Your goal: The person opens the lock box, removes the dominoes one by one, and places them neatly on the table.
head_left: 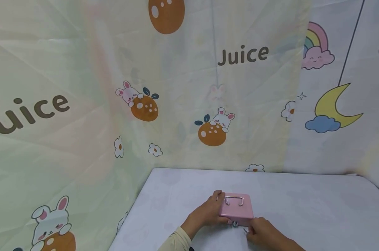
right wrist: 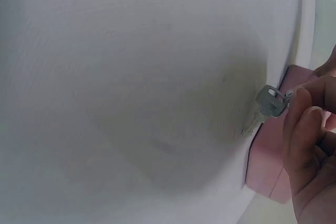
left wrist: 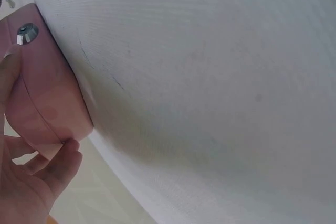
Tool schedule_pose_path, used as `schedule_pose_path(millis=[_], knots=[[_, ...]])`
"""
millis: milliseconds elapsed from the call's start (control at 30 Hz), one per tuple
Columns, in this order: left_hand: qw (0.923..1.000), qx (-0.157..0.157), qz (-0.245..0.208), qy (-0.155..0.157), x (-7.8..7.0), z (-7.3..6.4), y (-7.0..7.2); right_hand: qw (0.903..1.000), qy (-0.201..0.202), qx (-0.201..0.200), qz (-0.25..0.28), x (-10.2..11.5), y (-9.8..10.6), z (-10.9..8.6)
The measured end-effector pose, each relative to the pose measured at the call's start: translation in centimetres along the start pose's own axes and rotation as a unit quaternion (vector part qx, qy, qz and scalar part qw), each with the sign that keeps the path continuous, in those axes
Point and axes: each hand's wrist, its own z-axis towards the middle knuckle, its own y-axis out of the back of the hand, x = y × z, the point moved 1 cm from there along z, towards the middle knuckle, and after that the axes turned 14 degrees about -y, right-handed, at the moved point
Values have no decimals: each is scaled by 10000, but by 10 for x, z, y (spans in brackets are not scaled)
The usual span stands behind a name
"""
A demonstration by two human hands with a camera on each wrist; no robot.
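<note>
A small pink cash box [head_left: 237,210] sits on the white-covered table, its metal carry handle [head_left: 234,198] folded on the lid. Its round silver lock [left wrist: 27,32] is on the front face. My left hand [head_left: 210,210] grips the box from the left side, fingers toward the back corner and thumb at the front near the lock. Beside the front right corner, my right hand [head_left: 266,232] pinches a small ring between thumb and fingers. A silver key [right wrist: 270,102] hangs from that ring, its blade pointing away from the fingers, apart from the lock.
The white tabletop [head_left: 318,205] spreads around the box. Behind it and along the left hangs a printed curtain [head_left: 176,62] with rabbits, oranges and lettering. The table's back edge meets this curtain.
</note>
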Motion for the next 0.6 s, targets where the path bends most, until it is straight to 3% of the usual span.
schedule_pose_path(millis=[200,600], knots=[[10000,-31,26,-22,-1,-1,0,9977,657,-110,147,7,-5,3],[10000,-23,29,33,-1,0,0,9950,542,-818,-184,15,-17,8]])
